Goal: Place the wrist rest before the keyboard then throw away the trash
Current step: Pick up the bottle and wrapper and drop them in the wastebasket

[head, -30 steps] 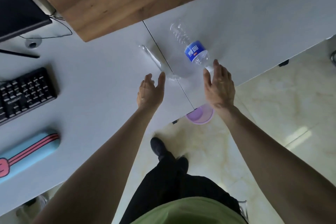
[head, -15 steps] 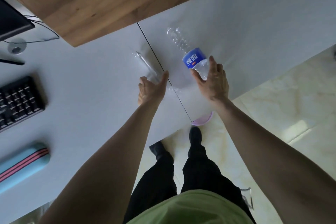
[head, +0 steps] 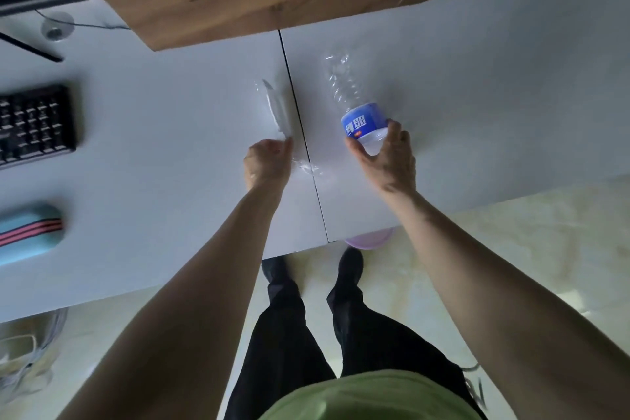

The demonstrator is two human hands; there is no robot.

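Both hands have closed: right on bottle, left on wrapper.

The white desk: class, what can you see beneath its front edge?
Under the white desk, a pale purple bin peeks out by the person's black shoes. Only its rim shows; the desk covers the rest, so its contents cannot be seen.

The right hand has closed around the plastic bottle, and the left hand has curled onto the clear wrapper.
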